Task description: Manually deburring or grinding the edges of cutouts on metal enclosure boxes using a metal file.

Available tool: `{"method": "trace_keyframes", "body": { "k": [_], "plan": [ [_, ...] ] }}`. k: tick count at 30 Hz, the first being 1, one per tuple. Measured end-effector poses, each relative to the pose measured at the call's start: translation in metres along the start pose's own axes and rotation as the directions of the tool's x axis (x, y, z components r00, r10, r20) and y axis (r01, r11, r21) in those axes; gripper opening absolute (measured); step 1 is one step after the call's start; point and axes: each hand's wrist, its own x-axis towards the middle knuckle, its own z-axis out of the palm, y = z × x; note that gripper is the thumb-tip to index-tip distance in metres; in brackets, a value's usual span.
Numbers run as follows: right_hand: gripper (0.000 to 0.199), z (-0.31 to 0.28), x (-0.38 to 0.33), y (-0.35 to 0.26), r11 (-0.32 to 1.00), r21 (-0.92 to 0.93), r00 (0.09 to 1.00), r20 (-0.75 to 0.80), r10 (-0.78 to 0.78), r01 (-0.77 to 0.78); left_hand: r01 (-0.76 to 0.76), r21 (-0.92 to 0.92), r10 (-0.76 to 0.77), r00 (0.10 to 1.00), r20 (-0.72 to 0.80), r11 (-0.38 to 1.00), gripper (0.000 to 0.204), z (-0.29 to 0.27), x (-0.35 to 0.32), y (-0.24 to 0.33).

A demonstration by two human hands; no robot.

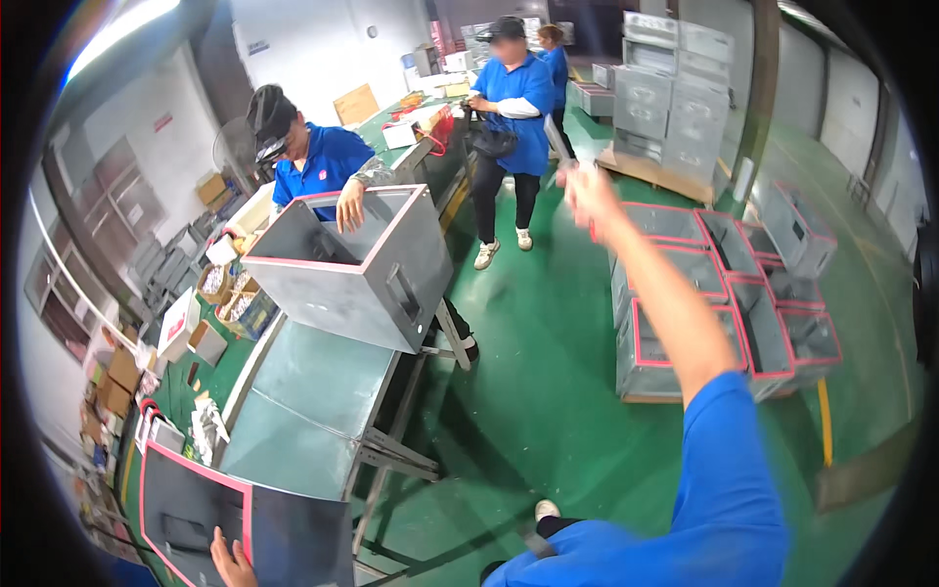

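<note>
My left hand (233,562) is at the lower left, fingers apart, against the pink-edged rim of a grey metal box (301,533) at the near end of the bench. My right arm reaches far out to the right, over the floor. At its end my right hand (591,200) is closed around a thin grey blade-like tool (559,139) that points up and away. Motion blurs this hand, so the tool's exact kind is unclear. A small red part shows below the fist.
A second grey box (337,298) with pink edging stands on the bench (303,411); a co-worker (318,166) reaches into it. Another person (514,127) stands beyond. Several pink-edged boxes (670,377) sit on the floor at right, with stacked grey cabinets (675,108) behind.
</note>
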Motion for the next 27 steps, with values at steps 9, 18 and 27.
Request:
{"method": "trace_keyframes", "body": {
  "k": [9, 18, 27],
  "plan": [
    [0.015, 0.021, -0.234, 0.263, 0.615, -0.134, 0.588, 0.193, 0.786, -0.777, 0.275, -0.134, -0.26, 0.959, 0.114, 0.952, 0.037, -0.004, 0.002, 0.012],
    [0.018, -0.003, -0.359, 0.325, 0.392, -0.425, 0.346, 0.184, 0.92, -0.816, 0.312, -0.098, -0.299, 0.946, 0.129, 0.945, 0.034, 0.001, 0.004, 0.008],
    [0.015, -0.014, -0.279, 0.309, 0.566, -0.027, 0.562, 0.084, 0.823, -0.824, 0.283, -0.056, -0.273, 0.952, 0.141, 0.958, 0.034, 0.006, -0.002, -0.013]
  ]
}}
